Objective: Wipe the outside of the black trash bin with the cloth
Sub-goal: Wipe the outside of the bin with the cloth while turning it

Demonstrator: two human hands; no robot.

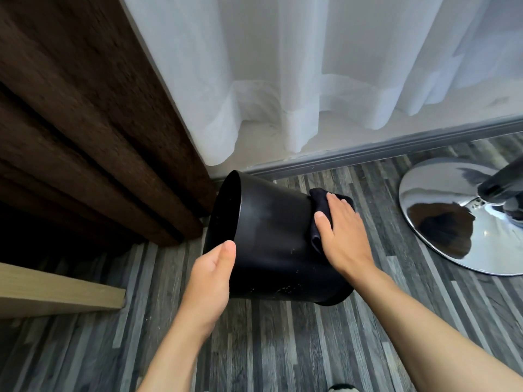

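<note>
The black trash bin (271, 239) is tipped on its side above the striped floor, its open mouth facing left and its base toward the right. My left hand (210, 281) grips the rim at the lower left, thumb on the outside. A folded black cloth (319, 205) lies against the bin's wall near the base. My right hand (341, 233) presses flat on that cloth, fingers spread. Faint pale specks show on the bin's lower wall.
A dark brown curtain (85, 131) hangs at the left and a white sheer curtain (297, 66) behind the bin. A chrome round stool base (441, 222) stands on the floor at the right. A light wooden board (56, 292) juts in at the lower left.
</note>
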